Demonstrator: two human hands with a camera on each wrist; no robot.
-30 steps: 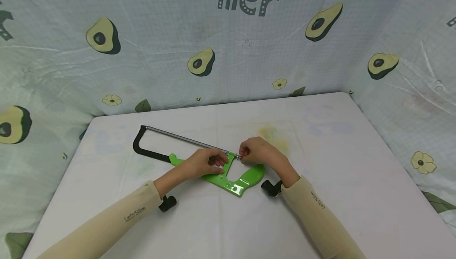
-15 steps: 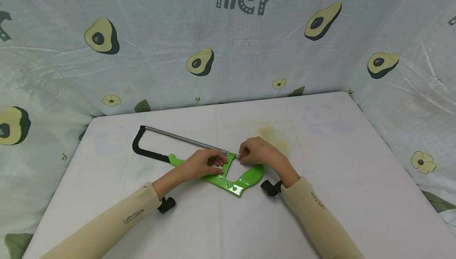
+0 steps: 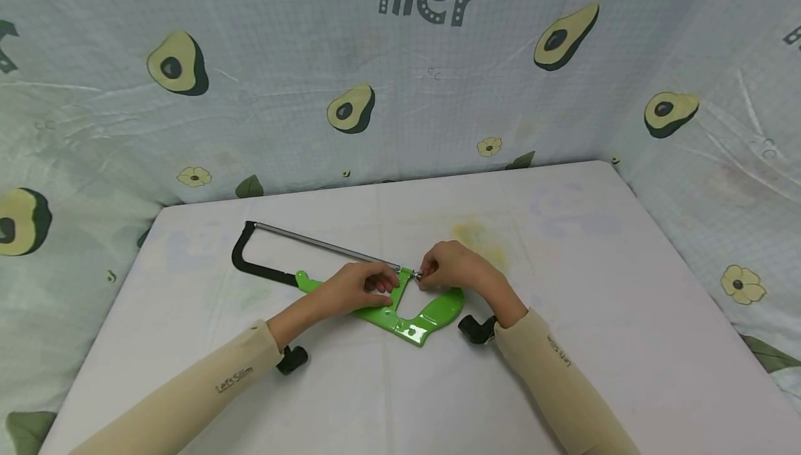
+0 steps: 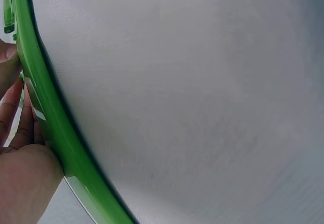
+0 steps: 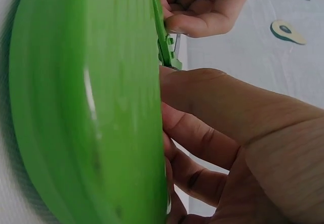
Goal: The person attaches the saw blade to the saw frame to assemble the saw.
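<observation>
A hacksaw lies flat on the white table (image 3: 563, 288). It has a bright green handle (image 3: 428, 312), a black frame end (image 3: 245, 264) and a silver rod (image 3: 325, 246). My left hand (image 3: 359, 286) grips the front of the green handle, fingers curled over its edge. My right hand (image 3: 452, 267) pinches a small metal nut (image 3: 417, 275) where the rod meets the handle. In the left wrist view, the fingers (image 4: 20, 133) lie against the green handle (image 4: 45, 117). The green handle (image 5: 86, 107) fills the right wrist view, with the right hand (image 5: 228, 133) curled beside it.
Cloth printed with avocados (image 3: 178, 62) hangs as walls behind and on both sides of the table. Black camera mounts sit under the left wrist (image 3: 293, 357) and the right wrist (image 3: 475, 330). A faint yellow stain (image 3: 482, 236) marks the tabletop behind the hands.
</observation>
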